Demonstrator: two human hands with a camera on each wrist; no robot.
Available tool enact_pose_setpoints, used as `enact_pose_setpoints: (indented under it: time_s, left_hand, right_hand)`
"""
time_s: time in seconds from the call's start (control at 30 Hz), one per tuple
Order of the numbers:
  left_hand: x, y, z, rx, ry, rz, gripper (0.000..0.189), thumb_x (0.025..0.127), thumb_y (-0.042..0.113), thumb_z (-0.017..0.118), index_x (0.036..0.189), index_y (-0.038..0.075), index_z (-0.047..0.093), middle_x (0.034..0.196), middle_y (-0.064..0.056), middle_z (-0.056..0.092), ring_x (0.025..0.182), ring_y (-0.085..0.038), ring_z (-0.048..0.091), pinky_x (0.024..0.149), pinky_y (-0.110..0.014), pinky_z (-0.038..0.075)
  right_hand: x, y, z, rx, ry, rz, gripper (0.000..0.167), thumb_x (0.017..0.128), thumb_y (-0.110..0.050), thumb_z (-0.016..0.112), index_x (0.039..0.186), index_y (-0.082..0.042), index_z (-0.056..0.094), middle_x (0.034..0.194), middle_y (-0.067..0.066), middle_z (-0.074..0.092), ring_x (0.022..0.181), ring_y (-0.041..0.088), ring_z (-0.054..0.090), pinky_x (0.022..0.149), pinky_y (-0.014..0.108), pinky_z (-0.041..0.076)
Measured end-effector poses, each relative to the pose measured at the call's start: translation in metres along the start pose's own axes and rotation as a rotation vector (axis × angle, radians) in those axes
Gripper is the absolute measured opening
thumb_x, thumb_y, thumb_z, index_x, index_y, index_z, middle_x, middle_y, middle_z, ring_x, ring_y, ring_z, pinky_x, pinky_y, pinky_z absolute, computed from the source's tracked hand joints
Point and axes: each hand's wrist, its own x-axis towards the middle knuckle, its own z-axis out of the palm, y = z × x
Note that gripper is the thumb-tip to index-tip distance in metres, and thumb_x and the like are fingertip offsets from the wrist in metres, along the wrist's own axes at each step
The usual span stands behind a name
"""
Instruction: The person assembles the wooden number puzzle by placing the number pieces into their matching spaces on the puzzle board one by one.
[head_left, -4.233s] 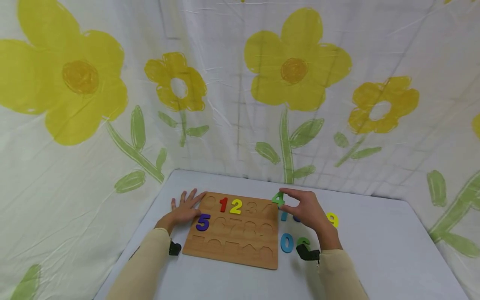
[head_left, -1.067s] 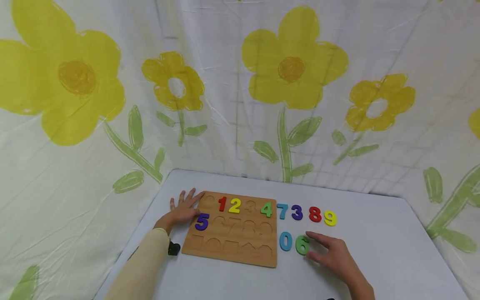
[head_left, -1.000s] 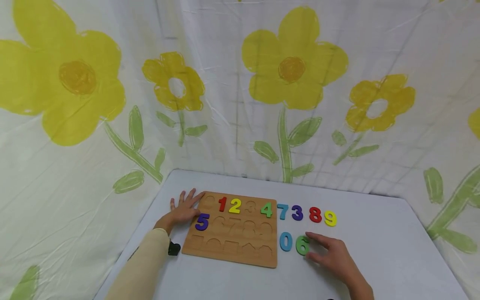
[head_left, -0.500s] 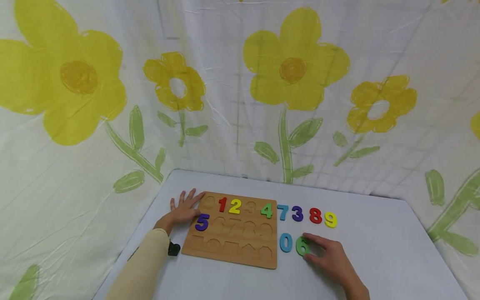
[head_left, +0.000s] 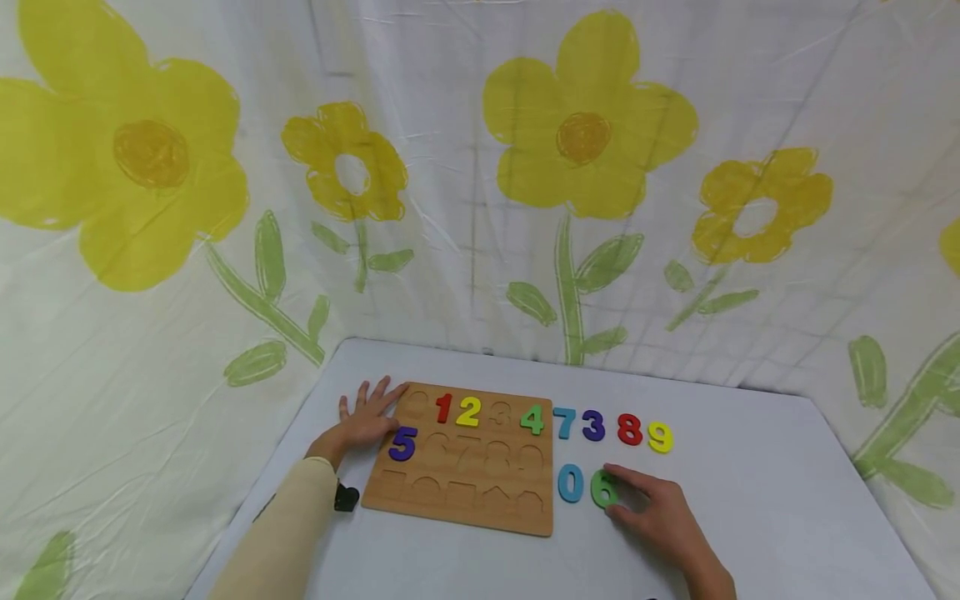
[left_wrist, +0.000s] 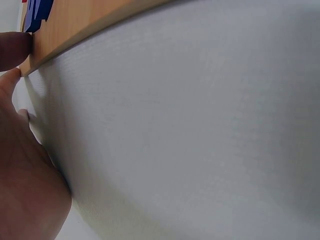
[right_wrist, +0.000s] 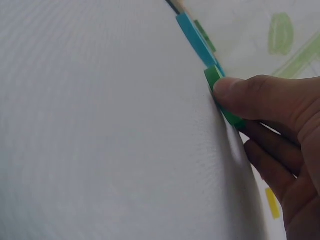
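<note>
My left hand (head_left: pixel 362 425) rests with spread fingers on the left edge of a wooden number puzzle board (head_left: pixel 480 518); its thumb touches the board beside the purple number 5 (head_left: pixel 402 444). My right hand (head_left: pixel 658 515) pinches the green number 6 (head_left: pixel 602 490) between thumb and index finger, on the table to the right of the board. In the right wrist view the thumb presses the side of this green piece (right_wrist: pixel 212 76). The red 1 (head_left: pixel 444 408), yellow 2 (head_left: pixel 468 412) and green 4 (head_left: pixel 532 419) sit in the board's top row.
Right of the board lie the light blue 0 (head_left: pixel 571 483), the light blue 7 (head_left: pixel 564 423), the purple 3 (head_left: pixel 593 425), the red 8 (head_left: pixel 630 429) and the yellow 9 (head_left: pixel 661 437). A flowered curtain (head_left: pixel 450 275) hangs behind the white table (head_left: pixel 780 500).
Earlier my right hand held the green 4 over the board's top right corner. The 4 now sits on the board, and that hand has moved down to grip the 6. My left hand stays put.
</note>
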Motion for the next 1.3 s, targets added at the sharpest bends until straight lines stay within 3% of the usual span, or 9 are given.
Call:
enact_pose_setpoints:
  time_s: [0.5, 0.9, 1.07, 1.3]
  left_hand:
    - [-0.011, 0.014, -0.006, 0.030, -0.018, -0.030, 0.082, 0.096, 0.021, 0.056, 0.174, 0.016, 0.030, 0.184, -0.022, 0.004, 0.166, -0.057, -0.013, 0.123, -0.081, -0.018]
    - [-0.009, 0.009, -0.008, 0.017, -0.024, -0.004, 0.082, 0.097, 0.019, 0.056, 0.174, 0.018, 0.029, 0.184, -0.022, 0.004, 0.166, -0.056, -0.014, 0.122, -0.081, -0.018]
    - [-0.008, 0.010, -0.008, 0.027, -0.019, -0.007, 0.082, 0.097, 0.021, 0.058, 0.174, 0.018, 0.031, 0.184, -0.022, 0.005, 0.166, -0.057, -0.013, 0.122, -0.082, -0.017]
    - [-0.008, 0.010, -0.006, 0.012, -0.017, -0.001, 0.081, 0.097, 0.020, 0.055, 0.174, 0.017, 0.030, 0.184, -0.023, 0.004, 0.166, -0.057, -0.014, 0.122, -0.081, -0.019]
  right_hand:
    - [-0.006, -0.017, -0.019, -0.032, 0.055, 0.015, 0.060, 0.088, -0.024, 0.093, 0.144, -0.020, 0.074, 0.135, 0.006, 0.079, 0.133, 0.040, 0.071, 0.107, 0.062, 0.058]
    - [0.017, -0.067, -0.030, -0.033, 0.119, -0.200, 0.059, 0.088, -0.021, 0.093, 0.144, -0.021, 0.074, 0.132, 0.000, 0.081, 0.129, 0.031, 0.074, 0.103, 0.058, 0.061]
    - [0.031, -0.089, -0.023, -0.015, 0.142, -0.302, 0.057, 0.087, -0.022, 0.094, 0.141, -0.021, 0.076, 0.127, -0.003, 0.082, 0.113, 0.024, 0.077, 0.095, 0.050, 0.065]
    - [0.048, -0.122, -0.006, 0.070, 0.101, -0.366, 0.056, 0.089, -0.021, 0.092, 0.142, -0.019, 0.075, 0.138, 0.000, 0.078, 0.130, 0.031, 0.074, 0.104, 0.057, 0.061]
